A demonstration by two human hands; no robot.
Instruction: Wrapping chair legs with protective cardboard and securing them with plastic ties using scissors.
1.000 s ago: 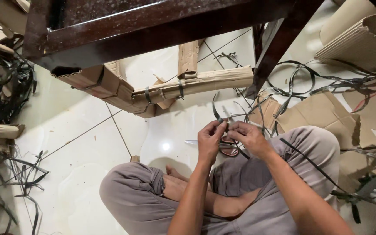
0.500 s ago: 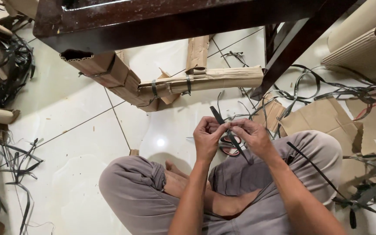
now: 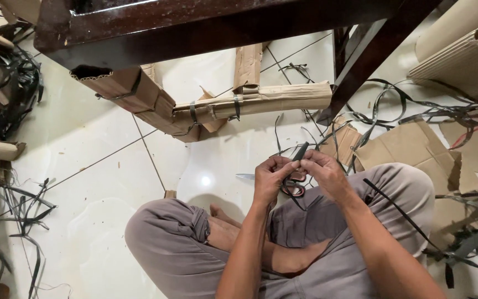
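I sit cross-legged on a white tiled floor. My left hand (image 3: 269, 180) and my right hand (image 3: 323, 173) meet in front of my knees, both pinching a narrow dark plastic strap (image 3: 300, 152). The strap's short end sticks up between my fingertips and the rest hangs down under my hands. Directly below the hands lies a pair of scissors (image 3: 291, 189) with reddish handles, its blade pointing left on the tile.
A dark wooden furniture frame (image 3: 206, 25) stands overhead, one leg (image 3: 355, 72) coming down at right. Cardboard corner wraps bound with straps (image 3: 250, 102) lie behind. Loose strap tangles sit at the left (image 3: 4, 94) and right (image 3: 460, 111); flat cardboard pieces (image 3: 416, 147) lie at right.
My hands have dropped slightly toward my lap and closed together. The strap end, earlier slanting down to the right between them, now points up and to the right.
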